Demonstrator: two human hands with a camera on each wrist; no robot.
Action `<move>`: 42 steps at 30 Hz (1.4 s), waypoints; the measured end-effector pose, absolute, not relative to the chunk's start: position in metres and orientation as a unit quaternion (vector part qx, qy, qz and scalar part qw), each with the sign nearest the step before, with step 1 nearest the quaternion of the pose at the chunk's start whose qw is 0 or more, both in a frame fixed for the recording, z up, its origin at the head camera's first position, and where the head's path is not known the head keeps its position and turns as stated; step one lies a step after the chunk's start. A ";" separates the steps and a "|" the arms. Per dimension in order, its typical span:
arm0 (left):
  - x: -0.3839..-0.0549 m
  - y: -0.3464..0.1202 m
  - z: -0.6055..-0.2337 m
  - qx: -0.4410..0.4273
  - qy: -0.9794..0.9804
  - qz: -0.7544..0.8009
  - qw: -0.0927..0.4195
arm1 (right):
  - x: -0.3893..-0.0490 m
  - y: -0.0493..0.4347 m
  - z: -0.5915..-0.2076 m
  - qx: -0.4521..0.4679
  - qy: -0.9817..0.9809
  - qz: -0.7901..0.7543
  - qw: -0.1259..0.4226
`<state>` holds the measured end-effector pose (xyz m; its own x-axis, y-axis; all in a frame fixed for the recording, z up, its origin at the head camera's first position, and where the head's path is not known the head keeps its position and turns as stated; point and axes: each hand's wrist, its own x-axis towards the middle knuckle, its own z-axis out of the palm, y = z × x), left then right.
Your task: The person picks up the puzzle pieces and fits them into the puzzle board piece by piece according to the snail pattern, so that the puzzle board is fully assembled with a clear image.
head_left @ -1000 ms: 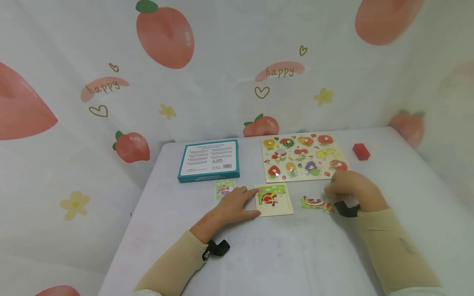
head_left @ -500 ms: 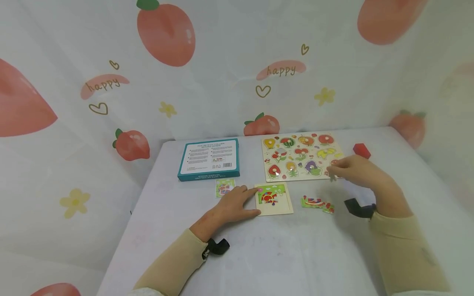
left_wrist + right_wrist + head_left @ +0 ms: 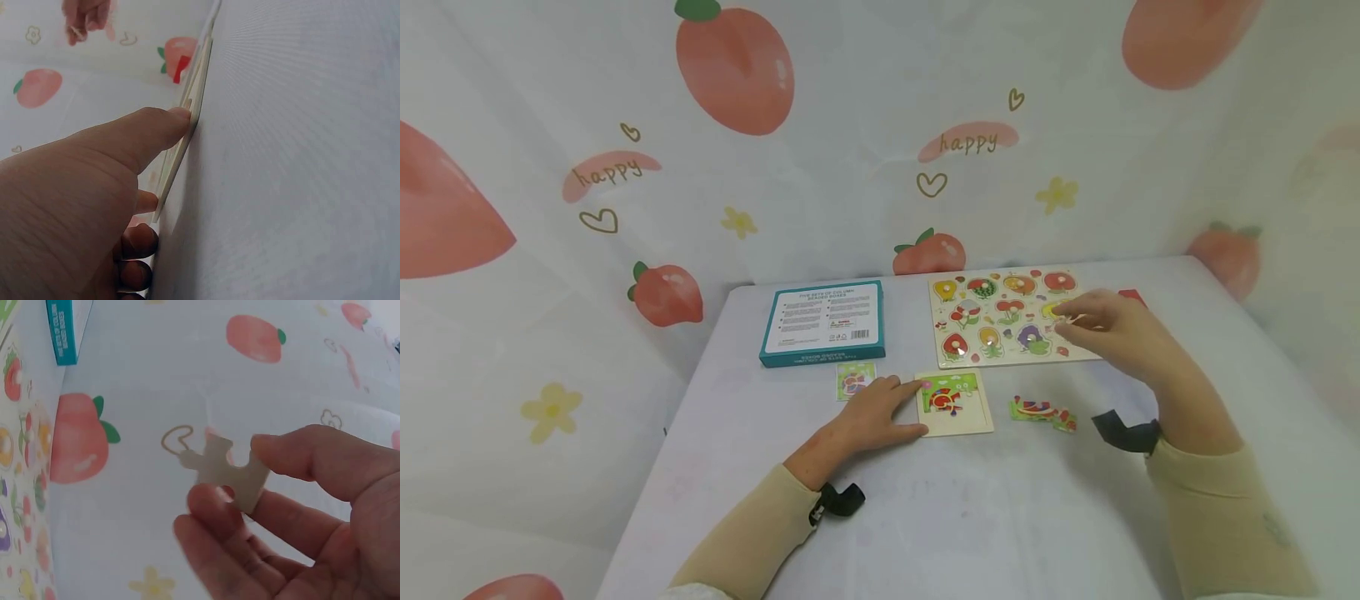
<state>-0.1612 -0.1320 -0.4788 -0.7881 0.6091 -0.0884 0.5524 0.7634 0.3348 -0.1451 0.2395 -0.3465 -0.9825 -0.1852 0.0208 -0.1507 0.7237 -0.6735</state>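
Note:
In the head view, my left hand [image 3: 868, 417] lies at the left side of a small square wooden puzzle board [image 3: 970, 422], its index finger and thumb touching the board at two corners. The left wrist view shows the thumb against the board's pale edge [image 3: 181, 147]. Part of a red and green picture fills the upper left of the board. My right hand [image 3: 1116, 333] is raised over the right of the fruit board and pinches a jigsaw piece [image 3: 231, 475], its plain back facing the right wrist camera. Loose jigsaw pieces [image 3: 1037, 410] lie right of the puzzle board.
A fruit peg board [image 3: 928, 360] lies behind, partly covered by my right hand. Left of it is a teal and white box [image 3: 823, 325], with a small picture card [image 3: 855, 379] in front. A red block [image 3: 1133, 294] is partly hidden behind my right hand.
My right hand has lifted from beside the loose pieces with a jigsaw piece in its fingers, moving up and away over the fruit board. The left hand stays put.

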 end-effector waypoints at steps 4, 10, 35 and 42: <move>-0.162 -0.132 -0.479 0.311 0.934 0.146 0.097 | -0.143 0.229 -0.345 -0.105 0.912 -0.395 -0.010; -0.162 -0.133 -0.481 0.312 0.934 0.144 0.095 | -0.144 0.210 -0.353 -0.119 0.895 -0.430 -0.014; -0.162 -0.132 -0.478 0.317 0.933 0.143 0.091 | -0.159 0.164 -0.409 -0.240 0.907 -0.342 0.050; -0.162 -0.132 -0.478 0.316 0.933 0.143 0.092 | -0.161 0.156 -0.421 -0.242 0.912 -0.323 0.069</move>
